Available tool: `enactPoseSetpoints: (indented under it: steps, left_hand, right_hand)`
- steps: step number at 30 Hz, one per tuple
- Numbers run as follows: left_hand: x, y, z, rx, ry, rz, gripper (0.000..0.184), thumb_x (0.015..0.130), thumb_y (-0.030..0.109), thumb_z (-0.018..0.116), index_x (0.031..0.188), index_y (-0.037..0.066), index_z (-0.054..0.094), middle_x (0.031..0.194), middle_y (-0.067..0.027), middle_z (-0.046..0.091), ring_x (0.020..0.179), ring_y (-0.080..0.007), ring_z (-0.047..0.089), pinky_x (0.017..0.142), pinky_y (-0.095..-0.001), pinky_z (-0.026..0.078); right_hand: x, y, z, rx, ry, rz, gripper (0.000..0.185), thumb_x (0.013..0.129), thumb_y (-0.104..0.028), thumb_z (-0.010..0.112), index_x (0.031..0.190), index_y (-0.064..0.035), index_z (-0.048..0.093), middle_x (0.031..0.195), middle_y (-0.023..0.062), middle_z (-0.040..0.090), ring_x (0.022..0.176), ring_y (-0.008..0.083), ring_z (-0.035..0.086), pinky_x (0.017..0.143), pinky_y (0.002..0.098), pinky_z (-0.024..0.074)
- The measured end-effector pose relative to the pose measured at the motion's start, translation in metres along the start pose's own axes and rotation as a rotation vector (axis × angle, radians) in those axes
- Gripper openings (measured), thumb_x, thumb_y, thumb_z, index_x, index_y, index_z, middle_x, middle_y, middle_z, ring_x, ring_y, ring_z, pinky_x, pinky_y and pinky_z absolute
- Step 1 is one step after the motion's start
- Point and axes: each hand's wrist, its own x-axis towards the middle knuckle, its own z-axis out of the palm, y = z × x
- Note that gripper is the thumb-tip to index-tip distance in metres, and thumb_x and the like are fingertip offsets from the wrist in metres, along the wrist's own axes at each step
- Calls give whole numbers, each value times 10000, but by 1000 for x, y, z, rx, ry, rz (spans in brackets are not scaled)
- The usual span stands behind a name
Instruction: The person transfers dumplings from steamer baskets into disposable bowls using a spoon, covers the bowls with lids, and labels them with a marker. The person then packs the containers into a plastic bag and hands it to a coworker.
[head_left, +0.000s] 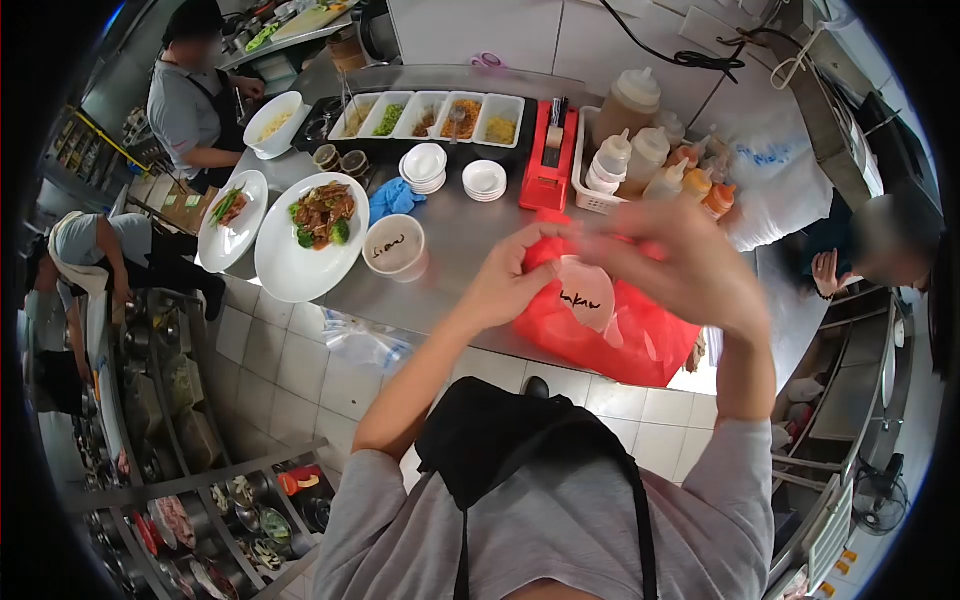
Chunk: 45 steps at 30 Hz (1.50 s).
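A red plastic bag lies on the steel counter in front of me, with a white round lid or label with black writing showing through it. My left hand pinches the top edge of the bag between thumb and fingers. Over the bag's upper part is my right hand, smeared by motion, so what its fingers hold is unclear. A white tub with a written lid stands left of my left hand. Behind the bag is a red tape dispenser.
Left on the steel counter are a plate with meat and broccoli, an oval plate and a white bowl. Sauce bottles stand behind my right hand. People are at the left and right edges.
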Motion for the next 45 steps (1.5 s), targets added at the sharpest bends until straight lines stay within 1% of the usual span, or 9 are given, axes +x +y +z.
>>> enactPoseSetpoints:
  steps: [3,5,7,9,16,22,28,33,45]
  left_hand:
    - [-13,-24,11,233,49,-150,325,835,16,538,1158,47,523,1187,-96,546,1072,-173,525,853,-300,448]
    - [-21,-37,14,353,90,163,316,845,54,552,1158,29,518,1209,-120,535,1103,-188,512,904,-313,420]
    - [-21,-48,6,174,124,339,321,852,82,561,1161,11,511,1230,-141,522,1134,-206,495,950,-326,389]
    - [-16,-64,-4,-310,164,333,336,856,101,566,1167,-7,502,1251,-161,508,1166,-225,476,991,-338,356]
    - [-12,-50,0,377,119,473,262,872,88,544,1121,7,553,1149,-165,581,1084,-212,535,912,-308,402]
    - [-8,-43,9,66,202,189,234,850,84,579,1061,-19,574,887,-89,630,816,-117,566,728,-259,454]
    - [-2,-22,7,-340,-7,174,546,821,-42,517,1343,7,364,1297,-90,471,1127,-129,490,932,-242,392]
    - [8,-4,16,-198,-94,229,567,784,-88,487,1333,7,382,1308,-108,465,1204,-161,436,983,-271,355]
    - [18,20,39,630,-341,210,420,866,184,542,1279,140,478,1214,-194,506,1104,-333,508,951,-395,381]
  right_hand:
    - [93,0,80,-96,-105,-284,309,795,-238,633,1064,-87,615,827,125,641,817,285,622,718,346,489]
    - [152,17,154,-378,-435,-78,833,634,-428,750,1348,-209,380,1297,169,444,1143,357,463,873,484,418]
    - [188,46,213,-663,-390,-5,1046,509,-473,804,1394,-242,295,1363,194,338,1157,403,426,888,509,412]
    - [209,68,236,-563,-418,38,1062,471,-457,816,1382,-240,315,1334,216,345,1133,413,436,898,489,418]
    - [202,52,197,-482,-467,-11,903,498,-388,748,1317,-234,401,1239,210,412,1081,409,462,854,473,439]
    - [89,-38,21,-431,-33,-101,744,582,-282,678,1273,-130,449,1077,131,511,1031,296,508,834,375,447]
    - [-22,-22,-34,-37,-1,109,866,549,-257,728,1333,-143,379,1119,157,549,1000,305,567,870,373,463]
    - [-51,34,18,338,176,370,874,579,-231,705,1367,-173,330,1154,120,512,1038,245,525,914,375,423]
    - [-103,55,1,-411,-119,579,833,533,-304,669,1309,-140,416,1236,129,454,1114,318,464,918,402,431]
